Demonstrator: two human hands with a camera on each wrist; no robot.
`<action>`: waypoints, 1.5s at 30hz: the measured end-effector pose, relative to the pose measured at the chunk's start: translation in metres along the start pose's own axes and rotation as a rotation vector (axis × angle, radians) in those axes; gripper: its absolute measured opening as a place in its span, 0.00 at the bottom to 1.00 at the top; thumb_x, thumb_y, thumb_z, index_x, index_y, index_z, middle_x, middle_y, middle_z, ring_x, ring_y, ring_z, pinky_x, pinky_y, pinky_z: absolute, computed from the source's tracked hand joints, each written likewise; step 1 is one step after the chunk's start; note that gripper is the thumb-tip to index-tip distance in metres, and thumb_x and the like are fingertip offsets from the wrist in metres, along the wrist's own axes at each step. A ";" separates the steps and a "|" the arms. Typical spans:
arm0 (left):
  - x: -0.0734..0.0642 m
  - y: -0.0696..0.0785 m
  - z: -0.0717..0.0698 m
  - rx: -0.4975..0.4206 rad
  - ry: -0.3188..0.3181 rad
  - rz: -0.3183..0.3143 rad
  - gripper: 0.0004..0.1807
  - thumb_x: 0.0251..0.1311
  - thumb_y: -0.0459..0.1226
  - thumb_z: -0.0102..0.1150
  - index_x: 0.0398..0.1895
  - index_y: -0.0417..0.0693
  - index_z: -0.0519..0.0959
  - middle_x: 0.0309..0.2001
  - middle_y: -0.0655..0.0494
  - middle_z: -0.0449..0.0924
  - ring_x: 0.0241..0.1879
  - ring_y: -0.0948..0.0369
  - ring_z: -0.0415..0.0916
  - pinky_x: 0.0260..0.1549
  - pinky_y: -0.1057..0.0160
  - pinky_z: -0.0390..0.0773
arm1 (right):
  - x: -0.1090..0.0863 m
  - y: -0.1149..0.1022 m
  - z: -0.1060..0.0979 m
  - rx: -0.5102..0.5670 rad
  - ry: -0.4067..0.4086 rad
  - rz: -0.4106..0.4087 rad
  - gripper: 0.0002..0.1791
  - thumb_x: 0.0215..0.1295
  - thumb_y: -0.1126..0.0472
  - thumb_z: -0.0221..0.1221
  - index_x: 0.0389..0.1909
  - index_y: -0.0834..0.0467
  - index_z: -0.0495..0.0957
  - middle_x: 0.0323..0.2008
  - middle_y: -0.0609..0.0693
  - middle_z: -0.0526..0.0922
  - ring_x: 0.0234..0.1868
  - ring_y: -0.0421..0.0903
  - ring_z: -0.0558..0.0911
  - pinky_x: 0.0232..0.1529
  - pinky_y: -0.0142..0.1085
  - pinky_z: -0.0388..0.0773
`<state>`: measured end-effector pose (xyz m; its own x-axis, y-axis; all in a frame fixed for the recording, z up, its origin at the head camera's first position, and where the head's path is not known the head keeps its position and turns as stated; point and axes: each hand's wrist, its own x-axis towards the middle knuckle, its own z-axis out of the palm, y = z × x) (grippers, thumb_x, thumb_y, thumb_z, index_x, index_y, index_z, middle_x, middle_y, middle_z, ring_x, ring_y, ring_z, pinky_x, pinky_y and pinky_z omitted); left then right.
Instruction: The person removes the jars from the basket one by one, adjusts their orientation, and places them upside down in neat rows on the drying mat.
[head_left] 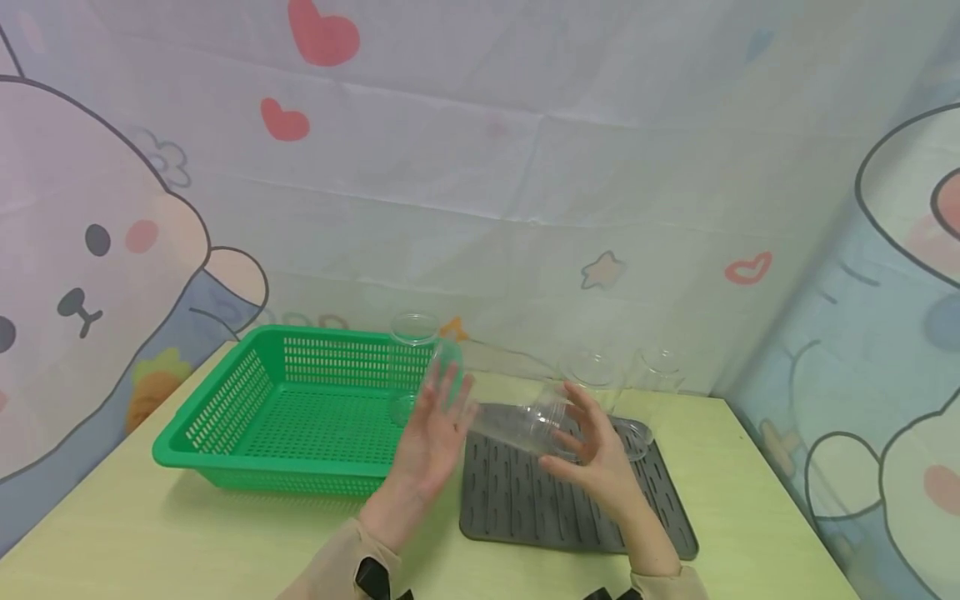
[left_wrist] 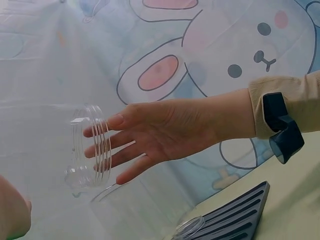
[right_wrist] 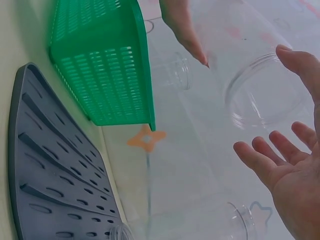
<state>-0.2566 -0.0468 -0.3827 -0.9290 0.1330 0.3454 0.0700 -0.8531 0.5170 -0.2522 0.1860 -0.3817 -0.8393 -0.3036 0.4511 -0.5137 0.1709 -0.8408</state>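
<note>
A clear jar (head_left: 517,417) is held in the air, tilted, between both hands, its threaded mouth toward the right. My right hand (head_left: 600,458) curves its thumb and fingers about the mouth end. In the right wrist view the fingers (right_wrist: 255,155) lie just below the rim, and contact is hard to make out. At the other end, my left hand (head_left: 435,425) has straight, spread fingers against the jar. In the left wrist view, the right hand (left_wrist: 165,130) shows with fingertips seen through the threaded neck (left_wrist: 95,145); only a bit of the left hand shows.
A green plastic basket (head_left: 277,471) stands on the left, with another clear jar (head_left: 414,329) at its right back corner. Below the hands lies a dark grey ridged mat (head_left: 517,508). Clear jars (head_left: 592,367) stand near its back. A patterned cloth hangs behind the table.
</note>
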 end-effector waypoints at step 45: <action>0.049 -0.057 0.018 0.800 0.329 0.130 0.54 0.45 0.34 0.77 0.75 0.63 0.56 0.73 0.51 0.58 0.68 0.47 0.61 0.60 0.40 0.69 | -0.032 0.048 -0.100 -0.034 0.140 0.076 0.22 0.64 0.72 0.60 0.59 0.60 0.72 0.49 0.32 0.80 0.51 0.31 0.79 0.49 0.22 0.77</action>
<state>-0.2994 0.0172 -0.3808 -0.9449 -0.1988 0.2599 0.3021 -0.2247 0.9264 -0.2680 0.2973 -0.4061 -0.8913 -0.1556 0.4259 -0.4516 0.2206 -0.8645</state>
